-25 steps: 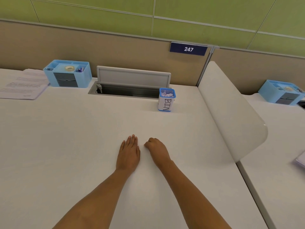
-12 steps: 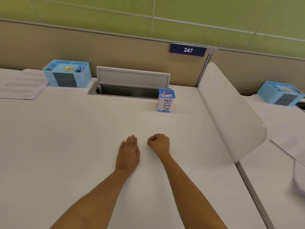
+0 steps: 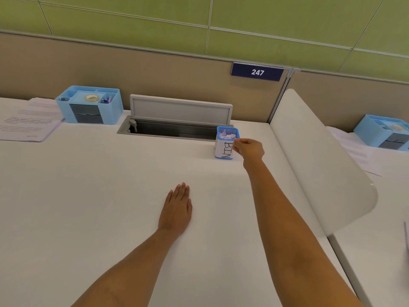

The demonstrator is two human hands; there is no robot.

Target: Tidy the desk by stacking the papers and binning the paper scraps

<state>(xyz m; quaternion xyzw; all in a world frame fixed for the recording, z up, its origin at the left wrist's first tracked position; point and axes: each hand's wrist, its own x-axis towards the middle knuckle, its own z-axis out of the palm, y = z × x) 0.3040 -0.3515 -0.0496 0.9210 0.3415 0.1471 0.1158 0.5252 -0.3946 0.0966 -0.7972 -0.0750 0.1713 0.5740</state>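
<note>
A blue box with tape sits far left of the hands. An open slot lies behind them. A sign says 247.

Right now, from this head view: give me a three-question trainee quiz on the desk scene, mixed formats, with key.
1. True or false: the left hand lies flat on the desk with nothing in it.
2. Multiple choice: where is the right hand? A) flat on the desk beside the left hand; B) fingers pinched together at the rim of the bin; C) on the stack of papers.
3. Fill in: the bin already holds crumpled white ____.

Key: 1 true. 2 B; whether a scrap sits in the pinch is too small to tell. 3 paper scraps.
</note>
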